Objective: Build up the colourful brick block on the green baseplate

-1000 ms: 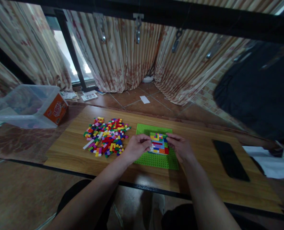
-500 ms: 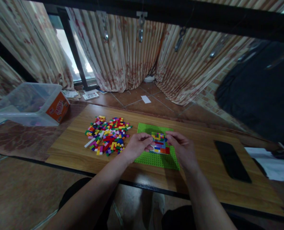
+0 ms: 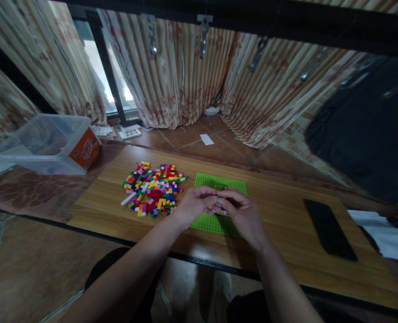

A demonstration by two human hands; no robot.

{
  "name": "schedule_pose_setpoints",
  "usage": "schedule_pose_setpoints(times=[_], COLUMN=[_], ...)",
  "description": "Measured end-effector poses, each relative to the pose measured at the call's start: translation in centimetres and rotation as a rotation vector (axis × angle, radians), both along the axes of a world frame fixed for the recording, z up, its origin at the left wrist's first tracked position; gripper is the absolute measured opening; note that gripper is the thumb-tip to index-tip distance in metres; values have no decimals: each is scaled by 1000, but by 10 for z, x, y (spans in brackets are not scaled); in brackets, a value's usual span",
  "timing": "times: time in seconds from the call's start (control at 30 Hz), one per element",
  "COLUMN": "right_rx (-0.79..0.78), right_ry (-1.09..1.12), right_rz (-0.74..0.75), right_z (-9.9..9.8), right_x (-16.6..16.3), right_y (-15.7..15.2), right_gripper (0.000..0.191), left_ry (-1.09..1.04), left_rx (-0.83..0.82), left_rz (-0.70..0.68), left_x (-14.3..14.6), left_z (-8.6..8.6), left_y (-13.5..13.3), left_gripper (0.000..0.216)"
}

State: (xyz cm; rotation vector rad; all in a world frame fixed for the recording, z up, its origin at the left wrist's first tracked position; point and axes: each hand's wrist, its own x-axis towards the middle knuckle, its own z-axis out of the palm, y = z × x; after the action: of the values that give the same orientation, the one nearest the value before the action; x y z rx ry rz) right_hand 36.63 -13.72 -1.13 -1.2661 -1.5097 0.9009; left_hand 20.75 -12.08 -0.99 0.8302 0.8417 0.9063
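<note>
Bricks (image 3: 156,194) of many colours lie in a loose pile on the wooden table (image 3: 279,224), left of the green baseplate (image 3: 214,224). Above the middle of that baseplate we hold our left hand (image 3: 195,205) and right hand (image 3: 245,213) close together, fingers curled and tips meeting. Our grip is narrow on both sides; whether a small piece sits pinched between the fingertips, we cannot tell. Below our fingers, over the baseplate, the multicoloured brick panel (image 3: 223,212) is mostly hidden, its near edge showing. Well right of the baseplate we have a flat black slab (image 3: 330,229); far left of it, past the pile, stands a clear plastic box (image 3: 44,165) with an orange label (image 3: 85,150).
</note>
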Motion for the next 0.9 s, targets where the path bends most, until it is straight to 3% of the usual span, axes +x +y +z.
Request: schedule_pose_setpoints(times=[0.37,0.63,0.9], right_rx=[-46,4,34], right_ry=[-72,-236,-430], right_rz=[45,-252,-217], right_z=[0,-7,-14], right_x=[10,46,46], right_y=[-1,10,14], right_gripper=[16,19,22], left_ry=[104,212,249], left_rx=[23,66,143], left_rz=[0,104,81], left_x=[4,4,5], left_z=[0,-5,-6], left_y=[-1,5,2], left_gripper=[9,2,2])
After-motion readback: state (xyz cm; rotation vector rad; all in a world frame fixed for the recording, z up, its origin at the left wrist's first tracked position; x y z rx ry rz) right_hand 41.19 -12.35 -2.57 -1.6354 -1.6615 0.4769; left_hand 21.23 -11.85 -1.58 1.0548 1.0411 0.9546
